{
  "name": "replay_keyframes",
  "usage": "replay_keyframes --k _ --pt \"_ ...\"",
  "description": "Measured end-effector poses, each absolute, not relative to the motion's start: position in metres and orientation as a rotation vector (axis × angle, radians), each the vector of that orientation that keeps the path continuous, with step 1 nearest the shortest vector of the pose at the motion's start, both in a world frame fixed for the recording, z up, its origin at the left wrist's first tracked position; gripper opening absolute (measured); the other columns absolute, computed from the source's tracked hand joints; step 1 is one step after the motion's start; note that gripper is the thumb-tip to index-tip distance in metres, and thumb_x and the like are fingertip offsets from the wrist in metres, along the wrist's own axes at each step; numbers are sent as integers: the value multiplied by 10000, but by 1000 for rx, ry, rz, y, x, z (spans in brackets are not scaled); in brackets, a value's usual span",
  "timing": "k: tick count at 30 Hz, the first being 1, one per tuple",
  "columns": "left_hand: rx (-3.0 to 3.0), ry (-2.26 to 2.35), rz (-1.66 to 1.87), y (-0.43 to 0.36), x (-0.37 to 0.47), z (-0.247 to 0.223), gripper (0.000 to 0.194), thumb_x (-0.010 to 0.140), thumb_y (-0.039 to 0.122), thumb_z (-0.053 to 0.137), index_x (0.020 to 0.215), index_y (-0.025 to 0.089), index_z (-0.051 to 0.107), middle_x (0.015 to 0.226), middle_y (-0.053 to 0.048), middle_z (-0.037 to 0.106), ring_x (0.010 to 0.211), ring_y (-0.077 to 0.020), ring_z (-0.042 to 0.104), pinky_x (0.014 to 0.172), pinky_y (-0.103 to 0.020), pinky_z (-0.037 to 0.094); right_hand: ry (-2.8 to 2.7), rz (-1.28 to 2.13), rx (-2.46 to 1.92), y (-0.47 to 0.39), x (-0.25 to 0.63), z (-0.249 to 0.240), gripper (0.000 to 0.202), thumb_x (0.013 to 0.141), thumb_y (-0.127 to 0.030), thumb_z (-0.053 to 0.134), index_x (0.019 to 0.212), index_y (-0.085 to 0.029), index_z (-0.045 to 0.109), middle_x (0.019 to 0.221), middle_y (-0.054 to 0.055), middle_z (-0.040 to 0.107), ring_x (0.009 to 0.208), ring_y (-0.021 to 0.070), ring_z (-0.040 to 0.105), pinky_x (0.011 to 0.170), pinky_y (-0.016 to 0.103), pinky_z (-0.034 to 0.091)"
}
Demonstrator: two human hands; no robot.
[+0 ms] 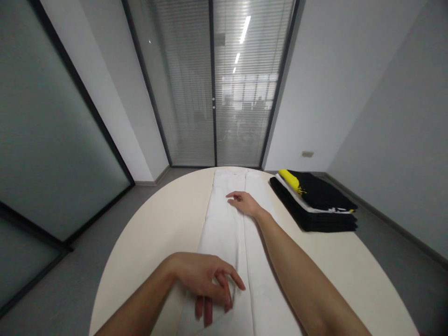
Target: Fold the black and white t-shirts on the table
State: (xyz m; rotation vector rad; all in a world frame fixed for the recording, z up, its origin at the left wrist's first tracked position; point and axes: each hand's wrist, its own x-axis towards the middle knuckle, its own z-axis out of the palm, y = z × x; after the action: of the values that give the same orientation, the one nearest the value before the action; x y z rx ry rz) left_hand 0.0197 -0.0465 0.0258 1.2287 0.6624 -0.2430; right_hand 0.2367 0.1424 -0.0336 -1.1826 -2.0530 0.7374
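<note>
A long white garment (224,233), folded lengthwise into a strip, lies flat from the far edge of the table towards me. A straight fold line runs down its length, right of its middle. My left hand (206,280) hovers at or just over its near part, fingers loosely bent and apart, holding nothing. Whether those fingertips touch the fabric, I cannot tell. Further off, my right hand (243,203) is at the garment's far part, with its thumb and forefinger apart and pointing left. Nothing shows in its grasp, and its other fingers are partly hidden.
The garment lies on a round cream table (157,224). At the table's right edge sits a stack of folded clothes (315,200), mostly black with white and yellow. Beyond stand a glass partition with blinds (189,93) and white walls; a frosted glass panel (52,116) is at left.
</note>
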Motion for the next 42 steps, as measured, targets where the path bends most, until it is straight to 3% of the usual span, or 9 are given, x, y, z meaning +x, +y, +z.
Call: replay_keyframes --k 5,10,13,19,22,32,36,42 --pt "1148 477 -396 -50 31 12 535 846 297 725 1344 291 531 1015 -28 671 587 -141 687 530 -290 569 -2084 669 -1184 143 237 -34 327 854 -389 617 1092 -213 756 765 2 632 679 136 527 659 257 395" --pt "1465 533 -324 -58 38 11 606 730 220 784 1314 253 625 959 -4 679 596 -112 650 574 -252 532 -2094 642 -1187 142 238 -36 331 862 -397 614 1102 -216 752 771 2 634 671 133 527 668 259 400" --pt "1832 612 -293 -66 42 23 512 670 278 851 1167 264 728 821 42 678 622 -101 616 609 -214 473 -2093 635 -1183 142 238 -37 335 862 -402 615 1103 -214 752 782 6 640 669 132 521 667 257 402" --pt "2189 659 -186 -75 50 30 212 728 344 835 924 289 777 626 86 578 549 -79 528 555 -199 358 -2052 654 -1178 143 237 -41 323 878 -411 586 1072 -217 757 785 9 649 674 136 530 666 255 417" --pt "2192 597 -133 -72 50 26 136 764 366 818 830 256 770 624 75 569 549 -77 518 543 -201 345 -2026 682 -1176 144 236 -42 324 869 -413 589 1058 -210 756 785 9 649 687 139 542 672 255 425" --pt "2262 500 26 -71 53 19 181 850 427 741 852 249 772 715 40 648 638 -99 564 594 -210 349 -1951 649 -1220 145 235 -41 266 822 -308 596 1008 -183 740 690 -24 577 623 120 517 646 245 400" --pt "2173 456 106 -69 52 17 211 853 453 735 890 251 778 712 43 638 635 -89 559 622 -195 380 -1932 621 -1250 146 235 -42 288 836 -298 569 1056 -187 717 753 -19 604 650 119 536 656 240 412" --pt "2272 483 29 -71 57 12 201 853 455 734 870 259 773 728 39 657 666 -108 589 608 -211 366 -1966 583 -1276 146 234 -42 256 808 -259 599 1024 -178 711 691 -29 584 620 118 526 635 236 401"
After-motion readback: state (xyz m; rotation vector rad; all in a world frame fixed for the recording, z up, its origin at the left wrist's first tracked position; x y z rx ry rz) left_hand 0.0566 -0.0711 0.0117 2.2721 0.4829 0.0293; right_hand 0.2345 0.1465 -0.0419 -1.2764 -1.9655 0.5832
